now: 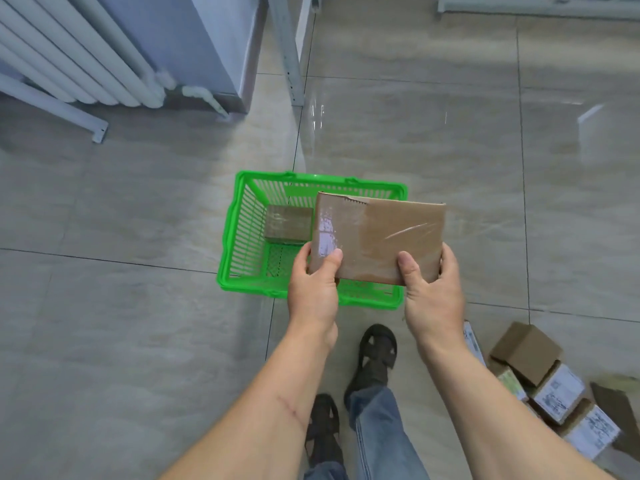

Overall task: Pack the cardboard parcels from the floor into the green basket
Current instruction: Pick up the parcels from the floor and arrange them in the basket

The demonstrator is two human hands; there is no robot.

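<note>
Hands [374, 289] gripping flat, tape-glossed cardboard parcel [377, 237]

Both hands — the left hand [313, 285] and the right hand [433, 289] — pinch the near edge of a flat, tape-wrapped brown cardboard parcel [377, 237] above the green slatted plastic basket [242, 237]. A smaller taped brown parcel [289, 223] lies inside at the basket's eleven o'clock; a heap of labelled cardboard boxes [550, 389] sits on the grey tiled floor [121, 271] at four o'clock.

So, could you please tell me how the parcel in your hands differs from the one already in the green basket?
The held parcel is up in the air, gripped at its near edge by the left hand and right hand; the basket parcel lies on the floor of the green basket. The held parcel looks larger and flatter than the basket parcel. Both are brown cardboard wrapped in glossy tape.
</note>
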